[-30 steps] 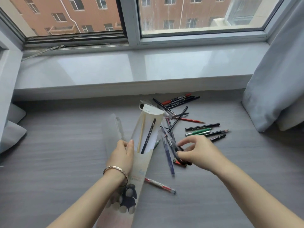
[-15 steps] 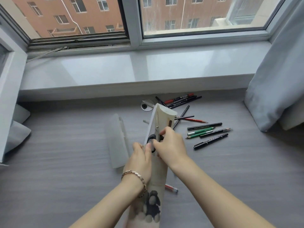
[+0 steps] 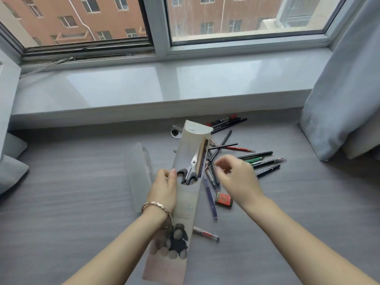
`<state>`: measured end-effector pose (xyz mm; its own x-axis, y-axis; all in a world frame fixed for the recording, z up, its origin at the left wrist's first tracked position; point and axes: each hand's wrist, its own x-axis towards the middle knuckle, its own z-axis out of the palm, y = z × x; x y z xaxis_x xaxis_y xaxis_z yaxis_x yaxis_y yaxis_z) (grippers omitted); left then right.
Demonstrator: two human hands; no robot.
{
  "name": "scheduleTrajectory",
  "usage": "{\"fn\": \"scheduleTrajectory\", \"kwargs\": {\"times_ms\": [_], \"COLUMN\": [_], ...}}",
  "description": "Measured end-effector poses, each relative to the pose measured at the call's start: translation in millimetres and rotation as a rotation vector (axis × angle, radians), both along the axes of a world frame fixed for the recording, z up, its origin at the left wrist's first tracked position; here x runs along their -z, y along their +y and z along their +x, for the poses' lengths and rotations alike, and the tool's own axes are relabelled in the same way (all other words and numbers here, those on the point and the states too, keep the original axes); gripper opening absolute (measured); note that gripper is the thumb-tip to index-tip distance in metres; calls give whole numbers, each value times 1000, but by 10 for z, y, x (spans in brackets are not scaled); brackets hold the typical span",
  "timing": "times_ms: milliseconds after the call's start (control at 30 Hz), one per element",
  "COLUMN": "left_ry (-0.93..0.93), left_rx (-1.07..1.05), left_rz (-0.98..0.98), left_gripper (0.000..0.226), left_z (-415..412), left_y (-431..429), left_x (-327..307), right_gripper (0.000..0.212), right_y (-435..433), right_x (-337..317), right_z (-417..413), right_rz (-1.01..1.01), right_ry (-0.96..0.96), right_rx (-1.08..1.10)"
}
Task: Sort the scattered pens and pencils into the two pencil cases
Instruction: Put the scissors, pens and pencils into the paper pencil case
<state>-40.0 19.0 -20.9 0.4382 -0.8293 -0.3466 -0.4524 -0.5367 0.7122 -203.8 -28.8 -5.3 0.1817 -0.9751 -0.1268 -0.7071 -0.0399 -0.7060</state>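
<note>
My left hand (image 3: pixel 165 189) grips a tall cream pencil case (image 3: pixel 186 202) with a bear picture, tilted up off the floor. Inside its open slot lie black-handled scissors (image 3: pixel 190 171) and a dark pencil (image 3: pixel 202 159). My right hand (image 3: pixel 236 177) hovers just right of the case with fingers loosely curled and nothing in them. A second, translucent case (image 3: pixel 139 171) lies on the floor left of the first. Several pens and pencils (image 3: pixel 255 159) are scattered behind my right hand. A blue pen (image 3: pixel 209 197) and a red-and-clear pen (image 3: pixel 205 233) lie near the case.
A small red eraser box (image 3: pixel 224 199) sits beside the blue pen. A round white item (image 3: pixel 175 131) lies behind the case. The window ledge (image 3: pixel 164 89) runs across the back, and a grey curtain (image 3: pixel 339 89) hangs at the right. Grey cushions (image 3: pixel 12 161) are at the left.
My right hand picked up the scissors, dropped them into the cream case, then let go and drew back to the right. The left hand kept holding the case.
</note>
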Motion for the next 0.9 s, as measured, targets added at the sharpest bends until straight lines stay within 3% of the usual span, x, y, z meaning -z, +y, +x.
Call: {"fn": "scheduleTrajectory", "kwargs": {"times_ms": [133, 200, 400, 600, 667, 733, 833, 900], "left_ry": [-14, -18, -26, -37, -40, -30, -12, -22], "left_rx": [-20, -13, 14, 13, 19, 25, 57, 94], "left_rz": [18, 26, 50, 48, 37, 26, 15, -1], "left_gripper": [29, 29, 30, 27, 27, 27, 27, 27], "left_z": [68, 61, 26, 29, 31, 19, -50, -102], "left_y": [-4, 2, 47, 53, 64, 70, 67, 62], "left_x": [39, 48, 99, 87, 68, 59, 41, 19], "right_gripper": [37, 39, 33, 16, 10, 4, 18, 16], "right_y": [-267, -315, -354, -366, -336, -294, -239, -201], "right_x": [432, 515, 561, 485, 428, 257, -74, -153], "right_z": [-618, -801, -886, -805, -724, -560, -243, -60], "right_rz": [23, 46, -19, 133, 38, -39, 146, 261], "right_ry": [563, 770, 824, 861, 679, 182, -588, -788], "right_rx": [-11, -84, -298, -453, -362, -130, 87, 98]}}
